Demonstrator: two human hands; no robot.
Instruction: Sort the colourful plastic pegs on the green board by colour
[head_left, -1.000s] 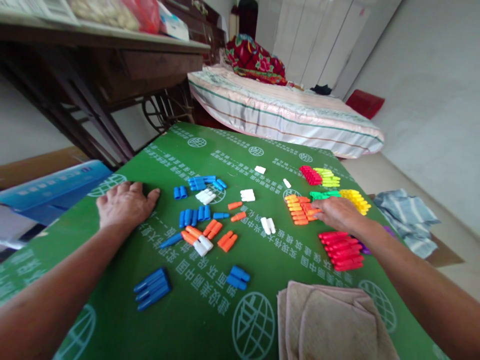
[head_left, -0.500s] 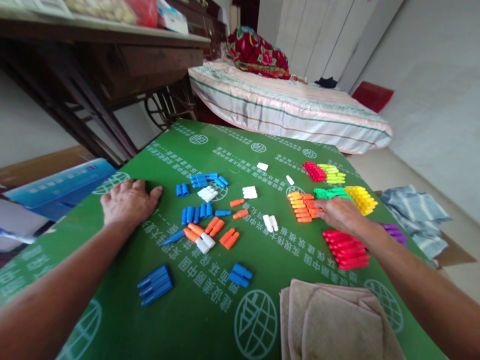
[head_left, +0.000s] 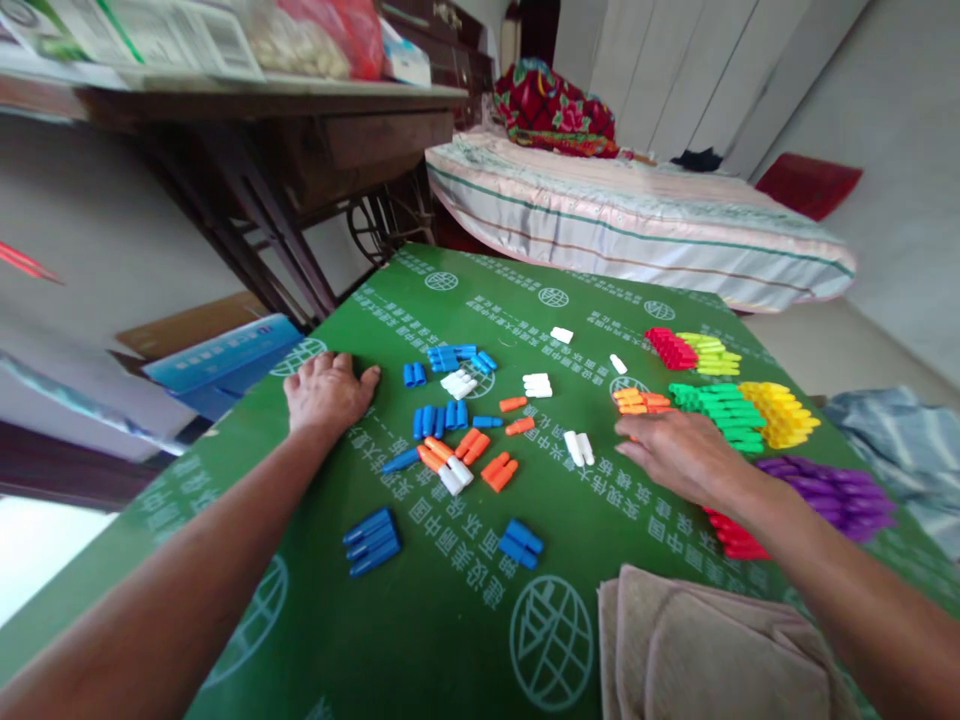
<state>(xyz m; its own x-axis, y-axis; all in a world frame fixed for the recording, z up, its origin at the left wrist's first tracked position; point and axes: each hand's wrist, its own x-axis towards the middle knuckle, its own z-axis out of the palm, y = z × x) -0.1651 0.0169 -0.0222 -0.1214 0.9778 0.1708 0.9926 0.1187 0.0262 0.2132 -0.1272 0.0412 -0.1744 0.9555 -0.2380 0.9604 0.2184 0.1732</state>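
My left hand (head_left: pixel 328 392) lies palm down on the green board (head_left: pixel 420 640), fingers a little apart, holding nothing. To the right of it are loose groups of small bullet-shaped plastic pieces: blue ones (head_left: pixel 441 418), orange ones (head_left: pixel 499 470) and white ones (head_left: pixel 538 385). My right hand (head_left: pixel 667 452) has its fingers together at the near side of a block of orange bullet-shaped pieces (head_left: pixel 642 401). The hand covers part of that block, and a bit of orange shows by the fingertips. Behind the wrist lie red pieces (head_left: pixel 739 535), partly hidden.
Sorted green (head_left: pixel 720 415), yellow (head_left: pixel 778 415), purple (head_left: pixel 829 490), crimson (head_left: pixel 670 348) and lime (head_left: pixel 709 354) pieces lie along the right side. A folded beige cloth (head_left: pixel 712 650) is at the near edge. Beyond stand a wooden table (head_left: pixel 300 105) and a bed (head_left: pixel 637 225).
My right hand has shifted from the right side of the orange block to its near side, now covering more of it. The view has turned left; my left hand stays resting on the board.
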